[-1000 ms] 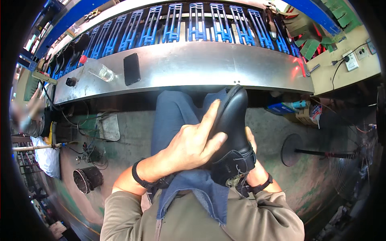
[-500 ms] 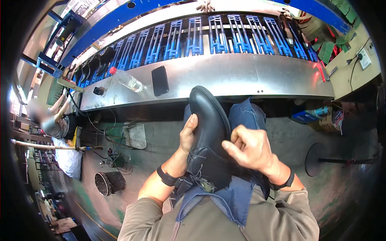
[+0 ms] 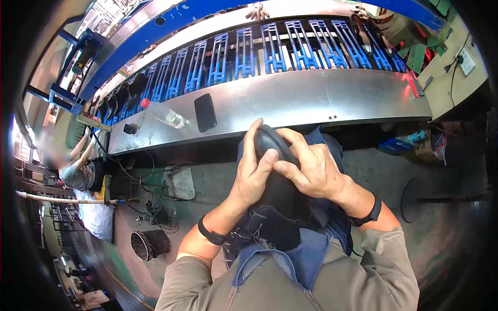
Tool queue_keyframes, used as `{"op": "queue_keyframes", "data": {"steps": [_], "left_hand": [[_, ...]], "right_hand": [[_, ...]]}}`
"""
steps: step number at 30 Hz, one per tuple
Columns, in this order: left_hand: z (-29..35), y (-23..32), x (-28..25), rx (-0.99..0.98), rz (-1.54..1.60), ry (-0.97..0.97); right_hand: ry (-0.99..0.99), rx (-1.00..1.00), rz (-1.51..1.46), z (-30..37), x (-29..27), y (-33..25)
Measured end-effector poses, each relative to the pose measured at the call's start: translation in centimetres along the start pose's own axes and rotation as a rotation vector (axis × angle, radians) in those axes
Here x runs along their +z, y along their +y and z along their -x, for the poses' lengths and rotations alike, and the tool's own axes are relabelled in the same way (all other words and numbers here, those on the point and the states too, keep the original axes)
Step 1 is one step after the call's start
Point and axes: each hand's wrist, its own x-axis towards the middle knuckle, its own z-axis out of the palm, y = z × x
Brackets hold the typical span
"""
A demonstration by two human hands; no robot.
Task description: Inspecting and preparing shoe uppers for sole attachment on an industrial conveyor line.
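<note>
Black shoe [image 3: 284,203] held toe-outward above the lap

Left hand [image 3: 251,173] clamped on the toe's left side, right hand [image 3: 319,171] on its right; thumbs lie on top, near each other. Opposed grip probably keeps the toe from twisting; ankle end rests close to the body, by the denim cloth [image 3: 314,251]. Metal ledge's [image 3: 280,98] near edge limits forward room; contact with toe unclear. Phone [image 3: 205,112] lies beyond. Sideways room: bucket [image 3: 150,243] well left, round-based stand [image 3: 410,200] well right.
</note>
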Motion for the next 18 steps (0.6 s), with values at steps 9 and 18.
{"op": "queue_keyframes", "data": {"steps": [9,18], "left_hand": [[0.4,1.8,0.0,-0.083,0.175,0.007],[1.2,0.5,0.7,-0.146,0.185,0.07]], "right_hand": [[-0.045,-0.025,-0.505,-0.9,-0.6,1.1],[-0.174,-0.114,0.108,-0.2,-0.4,-1.0]]}}
